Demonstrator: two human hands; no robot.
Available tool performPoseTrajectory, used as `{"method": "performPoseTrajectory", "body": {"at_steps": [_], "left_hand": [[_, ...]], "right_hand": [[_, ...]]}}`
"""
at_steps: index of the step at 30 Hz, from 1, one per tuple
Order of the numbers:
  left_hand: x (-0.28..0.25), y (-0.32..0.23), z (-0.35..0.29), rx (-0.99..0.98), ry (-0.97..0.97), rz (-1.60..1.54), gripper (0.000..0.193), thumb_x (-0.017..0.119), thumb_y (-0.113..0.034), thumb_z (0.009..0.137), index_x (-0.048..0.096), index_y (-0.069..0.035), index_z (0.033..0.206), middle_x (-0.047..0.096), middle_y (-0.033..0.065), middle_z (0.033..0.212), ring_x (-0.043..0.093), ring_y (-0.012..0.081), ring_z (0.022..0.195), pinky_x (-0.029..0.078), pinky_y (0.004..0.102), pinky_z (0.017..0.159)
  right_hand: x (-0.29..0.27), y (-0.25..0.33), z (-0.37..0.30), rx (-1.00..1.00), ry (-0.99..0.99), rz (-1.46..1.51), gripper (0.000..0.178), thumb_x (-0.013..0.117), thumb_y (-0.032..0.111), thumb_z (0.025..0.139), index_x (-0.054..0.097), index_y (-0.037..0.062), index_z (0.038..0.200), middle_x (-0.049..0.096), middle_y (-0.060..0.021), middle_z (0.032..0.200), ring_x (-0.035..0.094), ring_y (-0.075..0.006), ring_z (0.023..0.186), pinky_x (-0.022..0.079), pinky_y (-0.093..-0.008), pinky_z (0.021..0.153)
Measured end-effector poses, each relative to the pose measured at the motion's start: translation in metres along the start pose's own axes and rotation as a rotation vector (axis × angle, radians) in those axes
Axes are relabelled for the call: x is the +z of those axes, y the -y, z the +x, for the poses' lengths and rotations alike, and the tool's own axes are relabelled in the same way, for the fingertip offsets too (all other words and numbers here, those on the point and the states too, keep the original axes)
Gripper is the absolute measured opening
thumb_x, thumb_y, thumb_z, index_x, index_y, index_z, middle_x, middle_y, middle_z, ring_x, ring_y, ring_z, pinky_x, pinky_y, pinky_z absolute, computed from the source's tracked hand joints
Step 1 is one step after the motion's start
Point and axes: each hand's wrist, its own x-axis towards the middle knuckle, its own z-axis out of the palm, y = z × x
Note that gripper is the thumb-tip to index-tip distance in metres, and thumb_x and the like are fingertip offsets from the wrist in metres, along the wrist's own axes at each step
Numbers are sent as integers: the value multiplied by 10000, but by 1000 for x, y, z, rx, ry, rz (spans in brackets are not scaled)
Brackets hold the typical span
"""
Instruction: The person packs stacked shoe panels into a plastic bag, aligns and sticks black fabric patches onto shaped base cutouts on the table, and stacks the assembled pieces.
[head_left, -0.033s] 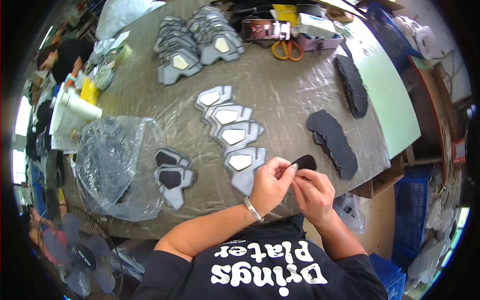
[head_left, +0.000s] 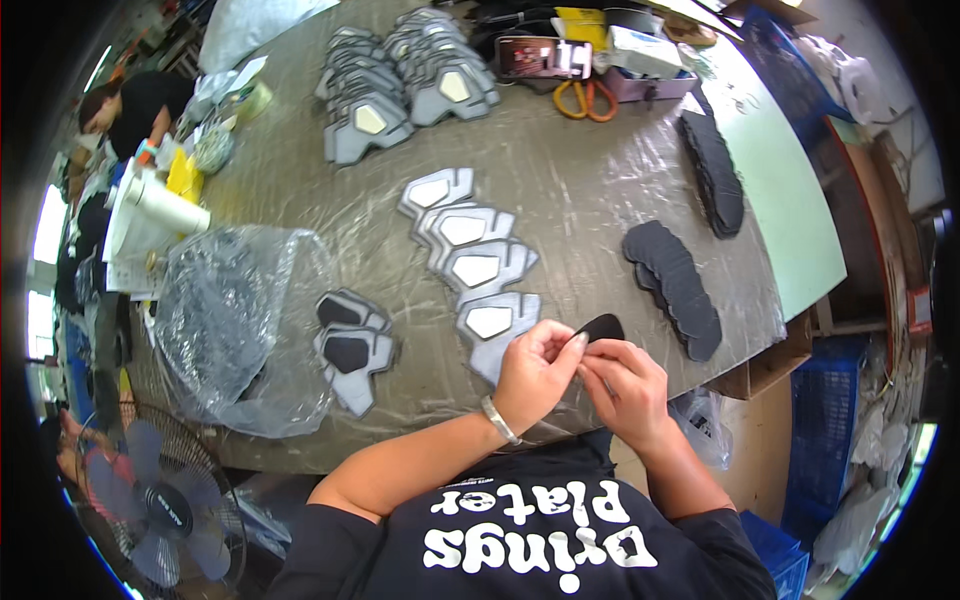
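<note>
Between the fingertips of both hands is a small black piece with a rounded end (head_left: 603, 327), raised over the table's near edge. My left hand (head_left: 540, 365), with a bangle at its wrist, pinches it between thumb and fingers. My right hand (head_left: 628, 385) is closed at the piece's lower edge, its fingertips pressed together and partly hiding it. Just left of the hands runs an overlapping row of grey shaped pads with white centres (head_left: 475, 268). To the right lies a fanned stack of black pieces (head_left: 680, 300). Two grey pads with black centres (head_left: 347, 352) lie farther left.
Far back stand two stacks of grey pads (head_left: 440, 85), near a phone (head_left: 545, 58), orange-handled scissors (head_left: 585, 100) and a pink box (head_left: 650, 88). A clear plastic bag (head_left: 230, 330) lies left. Another black stack (head_left: 712, 175) is at right. A fan (head_left: 165, 505) stands lower left; another person (head_left: 145, 110) sits far left.
The view has shifted slightly, so the table's things appear a little farther right. Both hands keep their hold on the black piece, which sits slightly farther left in the picture.
</note>
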Motion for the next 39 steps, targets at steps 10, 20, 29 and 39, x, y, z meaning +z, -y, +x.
{"method": "performPoseTrajectory", "body": {"at_steps": [10,20,29,39], "left_hand": [[-79,-9,-47,-13,-100,312,97,692,-102,922,642,-19,923,647,-21,780,547,5,651,446,166,583],[-111,-12,-41,647,-274,1034,441,830,-127,744,625,-47,1127,622,91,1064,613,237,897,512,347,789],[-109,-1,-43,644,-231,1150,382,812,-119,740,667,-59,1088,634,56,1122,599,241,1013,490,355,849],[-109,0,-40,590,-205,1197,437,772,-110,767,652,-38,1181,628,69,1243,579,229,1046,472,340,873]], "right_hand": [[22,-1,41,553,477,374,288,797,182,817,651,-7,978,637,-34,821,577,-91,654,473,-252,600],[68,-18,54,721,344,591,241,699,189,921,637,0,787,551,62,650,433,-6,590,337,-207,498],[84,-15,71,731,401,473,255,722,173,897,642,-22,753,537,58,603,411,-6,559,318,-215,468],[84,-10,76,720,392,397,244,740,155,877,657,-28,739,593,24,597,462,-6,558,373,-208,476]]}}
